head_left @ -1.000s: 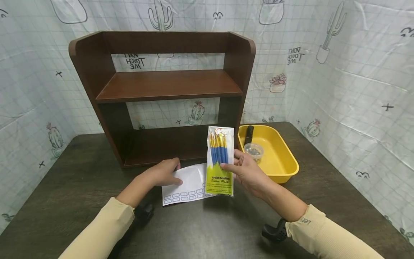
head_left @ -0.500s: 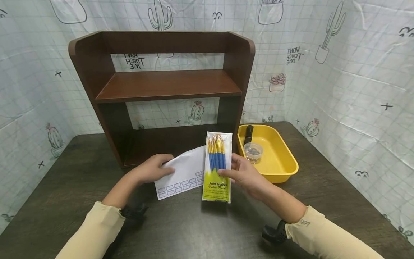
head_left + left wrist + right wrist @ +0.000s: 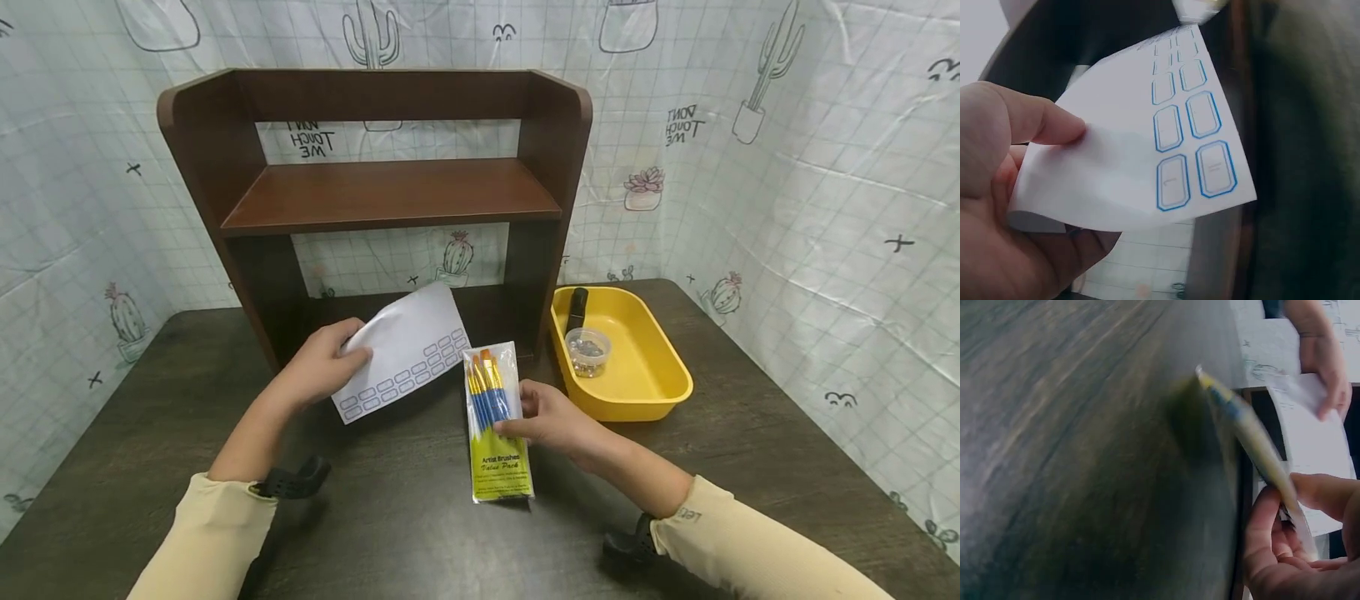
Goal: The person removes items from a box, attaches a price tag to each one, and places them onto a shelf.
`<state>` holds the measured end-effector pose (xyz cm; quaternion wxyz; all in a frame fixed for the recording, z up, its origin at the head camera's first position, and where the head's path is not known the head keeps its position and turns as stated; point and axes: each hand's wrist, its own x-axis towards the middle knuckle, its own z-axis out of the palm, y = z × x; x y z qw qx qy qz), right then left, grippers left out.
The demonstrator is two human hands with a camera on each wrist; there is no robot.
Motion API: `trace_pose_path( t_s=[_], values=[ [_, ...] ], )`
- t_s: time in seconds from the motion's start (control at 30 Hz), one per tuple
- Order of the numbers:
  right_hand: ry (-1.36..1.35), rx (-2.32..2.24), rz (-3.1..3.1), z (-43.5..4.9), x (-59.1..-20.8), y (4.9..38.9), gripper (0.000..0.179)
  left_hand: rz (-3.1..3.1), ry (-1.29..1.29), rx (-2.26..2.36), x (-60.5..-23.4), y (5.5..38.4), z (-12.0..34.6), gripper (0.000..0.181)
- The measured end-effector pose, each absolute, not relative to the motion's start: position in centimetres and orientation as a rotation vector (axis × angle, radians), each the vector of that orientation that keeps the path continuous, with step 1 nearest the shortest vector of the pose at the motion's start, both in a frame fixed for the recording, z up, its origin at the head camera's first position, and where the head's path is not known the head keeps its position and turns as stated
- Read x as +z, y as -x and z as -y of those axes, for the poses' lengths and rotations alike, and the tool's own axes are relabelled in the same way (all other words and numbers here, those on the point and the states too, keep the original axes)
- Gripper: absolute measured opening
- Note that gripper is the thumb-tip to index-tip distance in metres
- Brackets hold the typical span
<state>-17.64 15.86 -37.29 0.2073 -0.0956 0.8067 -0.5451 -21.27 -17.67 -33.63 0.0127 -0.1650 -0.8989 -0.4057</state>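
My left hand (image 3: 321,367) pinches the left edge of a white label sheet (image 3: 405,337), thumb on top and fingers underneath. Rows of blue-outlined labels (image 3: 1172,128) run along one side of the sheet, which is lifted and tilted in front of the shelf. To its right, my right hand (image 3: 558,423) grips a pack of artist brushes (image 3: 501,475) by its right edge. The pack has a yellow-green lower part, with blue-handled brushes showing through clear plastic. In the right wrist view the brush pack (image 3: 1250,437) is edge-on and blurred, above the table.
A dark brown two-tier shelf (image 3: 390,196) stands at the back of the dark table (image 3: 375,533). Right of it is a yellow tray (image 3: 652,358) with a small clear tub (image 3: 587,350) of metallic bits and a black object (image 3: 577,308). Patterned cloth hangs behind.
The left hand has raised the label sheet and drawn it left, apart from the brush pack. The right hand has brought the brush pack lower and slightly left.
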Motion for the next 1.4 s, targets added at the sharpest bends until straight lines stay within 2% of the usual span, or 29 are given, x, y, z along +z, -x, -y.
trace_pose_path(
  t_s=[0.27,0.53,0.83,1.0,1.1,1.27,1.4],
  values=[
    [0.349,-1.417,-2.264,-15.3,-38.0,17.8,0.047,2.734,0.470,-1.340,-31.9,20.3,17.5,0.021],
    [0.308,-1.318,-2.300,-15.4,-37.8,18.0,0.038,2.721,0.490,-1.423,-31.6,19.8,16.6,0.021],
    [0.286,-1.296,-2.287,-16.0,-37.6,17.9,0.042,2.686,0.506,-1.480,-31.1,19.3,16.2,0.021],
    [0.332,-1.217,-2.424,-16.2,-37.2,18.1,0.030,2.675,0.508,-1.448,-30.9,19.2,15.9,0.019],
    [0.382,-1.323,-2.504,-16.2,-36.7,18.5,0.026,2.668,0.540,-1.433,-31.0,19.2,15.6,0.018],
    [0.470,-1.680,-2.361,-16.2,-35.4,19.1,0.042,2.681,0.609,-1.441,-31.3,19.2,15.0,0.020],
    [0.540,-1.696,-2.316,-16.3,-34.0,19.2,0.040,2.691,0.641,-1.450,-31.4,19.1,14.3,0.020]
  ],
)
